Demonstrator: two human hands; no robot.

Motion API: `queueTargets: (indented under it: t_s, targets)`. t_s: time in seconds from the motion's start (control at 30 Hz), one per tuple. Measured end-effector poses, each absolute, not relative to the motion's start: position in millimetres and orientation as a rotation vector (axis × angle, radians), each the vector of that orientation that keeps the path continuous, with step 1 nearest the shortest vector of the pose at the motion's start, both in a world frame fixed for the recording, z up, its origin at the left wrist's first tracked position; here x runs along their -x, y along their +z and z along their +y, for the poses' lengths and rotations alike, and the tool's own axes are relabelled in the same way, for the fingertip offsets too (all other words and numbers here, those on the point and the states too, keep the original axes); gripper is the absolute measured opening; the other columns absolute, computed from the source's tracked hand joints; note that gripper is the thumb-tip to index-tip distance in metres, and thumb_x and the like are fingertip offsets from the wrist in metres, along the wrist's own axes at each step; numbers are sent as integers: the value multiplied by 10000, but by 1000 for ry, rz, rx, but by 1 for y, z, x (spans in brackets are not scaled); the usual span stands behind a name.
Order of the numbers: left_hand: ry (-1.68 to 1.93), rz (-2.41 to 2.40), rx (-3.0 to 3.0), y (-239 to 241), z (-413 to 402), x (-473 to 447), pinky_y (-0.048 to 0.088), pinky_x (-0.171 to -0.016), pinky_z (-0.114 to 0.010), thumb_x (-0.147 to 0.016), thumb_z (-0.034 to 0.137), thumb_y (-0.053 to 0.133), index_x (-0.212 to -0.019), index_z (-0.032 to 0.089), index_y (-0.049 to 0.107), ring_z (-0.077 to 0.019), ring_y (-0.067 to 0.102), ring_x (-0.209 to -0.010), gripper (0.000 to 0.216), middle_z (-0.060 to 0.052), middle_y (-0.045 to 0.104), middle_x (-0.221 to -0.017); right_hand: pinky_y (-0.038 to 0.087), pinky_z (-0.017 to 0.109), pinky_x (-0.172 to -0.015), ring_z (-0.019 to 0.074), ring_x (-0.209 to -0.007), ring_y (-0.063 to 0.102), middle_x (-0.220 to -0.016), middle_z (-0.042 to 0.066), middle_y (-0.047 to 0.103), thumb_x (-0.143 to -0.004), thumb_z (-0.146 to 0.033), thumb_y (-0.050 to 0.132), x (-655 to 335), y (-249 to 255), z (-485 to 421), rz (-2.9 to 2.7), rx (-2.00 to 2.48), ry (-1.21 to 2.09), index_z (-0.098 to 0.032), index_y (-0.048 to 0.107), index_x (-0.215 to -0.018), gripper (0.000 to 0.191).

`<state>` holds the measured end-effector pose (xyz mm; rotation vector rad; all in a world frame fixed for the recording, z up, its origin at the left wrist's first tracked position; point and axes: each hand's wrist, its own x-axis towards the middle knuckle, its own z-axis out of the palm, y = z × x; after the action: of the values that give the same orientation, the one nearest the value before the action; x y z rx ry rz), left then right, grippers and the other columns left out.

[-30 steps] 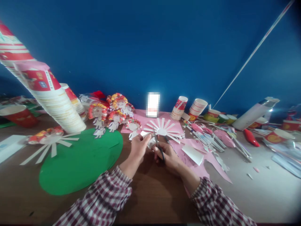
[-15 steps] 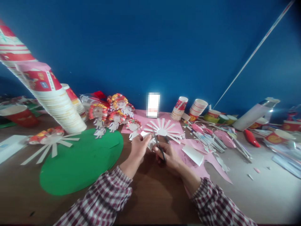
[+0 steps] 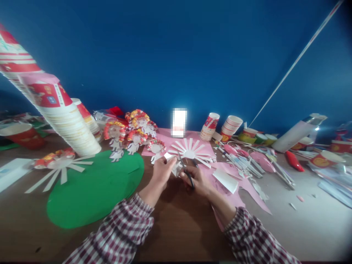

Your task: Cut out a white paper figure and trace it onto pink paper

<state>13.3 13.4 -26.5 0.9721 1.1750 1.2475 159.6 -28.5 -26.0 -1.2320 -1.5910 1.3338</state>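
Observation:
Between thumb and fingers, my left hand (image 3: 162,172) pinches a small piece of white paper (image 3: 176,168). My right hand (image 3: 197,180) grips a pair of scissors (image 3: 189,178) with dark handles, its blades pointing up and away at the paper's right side. Just beyond both hands lies a paper cup cut into a fan of white strips (image 3: 189,149), on a pink sheet (image 3: 167,139). A small paper figure with a beaded ring (image 3: 156,147) sits left of it. Fine detail of the held paper is too small to make out.
A green paper oval (image 3: 96,190) lies left, with several lion-like paper figures (image 3: 134,137) at its far edge. A tall stack of paper cups (image 3: 74,128) leans at the left. Cup stacks (image 3: 231,126), pens, pink scraps and a red tube (image 3: 294,161) fill the right.
Both hands stay almost in the same place. The scissors and the held white paper have shifted only very slightly.

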Motion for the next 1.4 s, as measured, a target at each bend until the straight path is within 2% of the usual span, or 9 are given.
queueTargets:
  t_s: [0.23, 0.63, 1.0, 1.4]
  targets:
    - [1229, 1167, -1014, -30, 17, -11, 390, -470, -234, -608, 422, 678, -680, 114, 638, -141, 546, -495, 319, -34, 618, -563, 348, 180, -395, 84, -413, 447, -509, -47, 485, -806, -472, 557, -162, -30, -26, -1621, 1213, 1338, -189, 530, -772, 286]
    - [1214, 1233, -1035, -24, 20, -8, 361, -450, -229, -563, 358, 699, -614, 122, 635, -144, 532, -476, 250, -9, 567, -475, 336, 186, -407, 88, -416, 433, -493, -49, 470, -798, -506, 547, -162, -25, -28, -1601, 1234, 1385, -200, 529, -765, 309]
    - [1154, 1223, -1099, -22, 25, -2, 379, -466, -233, -560, 341, 691, -660, 117, 671, -162, 561, -509, 247, -35, 624, -545, 346, 184, -411, 88, -409, 440, -478, -52, 478, -796, -487, 559, -162, -21, -28, -1640, 1243, 1369, -191, 537, -753, 300]
    - [1131, 1213, -1144, -22, 29, 2, 396, -490, -238, -556, 311, 690, -628, 131, 668, -185, 586, -553, 195, -39, 636, -551, 339, 185, -413, 96, -419, 467, -478, -50, 497, -783, -436, 592, -164, -27, -27, -1681, 1262, 1319, -197, 572, -775, 241]
